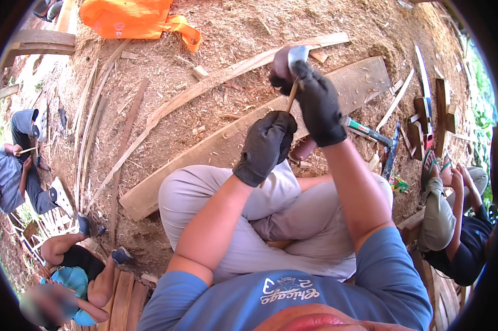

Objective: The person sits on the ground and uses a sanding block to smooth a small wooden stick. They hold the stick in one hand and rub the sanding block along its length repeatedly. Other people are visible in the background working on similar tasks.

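Both my hands wear dark gloves and are raised in front of my crossed legs. My left hand (266, 142) is closed around the lower part of a thin wooden stick (292, 96). Above and to the right, my right hand (318, 103) is closed with its fingertips at the stick's upper end. A shiny metal piece (298, 54) shows at those fingertips; whether it joins the stick is hidden by the glove. Beside it is a rounded brown thing (281, 62) that I cannot make out.
A wide plank (166, 187) and a long curved strip (204, 83) lie ahead on shavings. To the right are a hammer-like tool (389, 142) and a handsaw (424, 77). An orange bag (122, 19) lies far left. People sit left (14, 171) and right (464, 237).
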The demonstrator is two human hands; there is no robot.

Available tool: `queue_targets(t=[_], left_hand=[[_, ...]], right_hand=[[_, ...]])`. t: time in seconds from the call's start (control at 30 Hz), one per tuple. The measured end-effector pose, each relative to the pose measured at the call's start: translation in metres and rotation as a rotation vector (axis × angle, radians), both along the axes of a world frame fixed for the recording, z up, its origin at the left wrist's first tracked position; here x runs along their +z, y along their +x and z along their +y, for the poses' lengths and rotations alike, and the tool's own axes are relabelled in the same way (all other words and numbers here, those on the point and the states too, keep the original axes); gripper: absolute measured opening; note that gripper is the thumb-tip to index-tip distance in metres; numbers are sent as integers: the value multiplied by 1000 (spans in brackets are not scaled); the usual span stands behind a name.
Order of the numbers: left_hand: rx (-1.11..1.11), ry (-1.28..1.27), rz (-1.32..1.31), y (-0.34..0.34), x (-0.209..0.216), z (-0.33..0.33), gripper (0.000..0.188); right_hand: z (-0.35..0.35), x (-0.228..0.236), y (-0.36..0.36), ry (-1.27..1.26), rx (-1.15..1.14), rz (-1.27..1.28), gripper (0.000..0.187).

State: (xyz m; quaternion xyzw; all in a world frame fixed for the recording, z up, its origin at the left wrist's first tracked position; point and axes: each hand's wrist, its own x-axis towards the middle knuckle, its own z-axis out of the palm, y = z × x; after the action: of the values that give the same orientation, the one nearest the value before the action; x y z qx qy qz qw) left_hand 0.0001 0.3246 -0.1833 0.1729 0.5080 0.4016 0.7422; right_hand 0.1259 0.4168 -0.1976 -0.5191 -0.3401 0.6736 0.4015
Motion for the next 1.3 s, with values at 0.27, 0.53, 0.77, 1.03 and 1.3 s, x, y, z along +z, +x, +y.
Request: queue_targets(t=[0.27, 0.53, 0.77, 1.03, 1.3], left_hand=[[42, -10, 37, -3, -6, 2, 28], [-133, 239, 674, -3, -17, -5, 39], [-127, 421, 893, -4, -35, -8, 29], [-207, 522, 1147, 3, -29, -12, 15], [-165, 505, 1132, 5, -32, -16, 16]], right_hand=[[-7, 1, -1, 50, 58, -177, 46], [-14, 2, -8, 82, 80, -354, 43], [-27, -11, -2, 5, 145, -386, 45], [-23, -9, 2, -44, 156, -441, 50], [-33, 5, -7, -19, 243, -570, 52]])
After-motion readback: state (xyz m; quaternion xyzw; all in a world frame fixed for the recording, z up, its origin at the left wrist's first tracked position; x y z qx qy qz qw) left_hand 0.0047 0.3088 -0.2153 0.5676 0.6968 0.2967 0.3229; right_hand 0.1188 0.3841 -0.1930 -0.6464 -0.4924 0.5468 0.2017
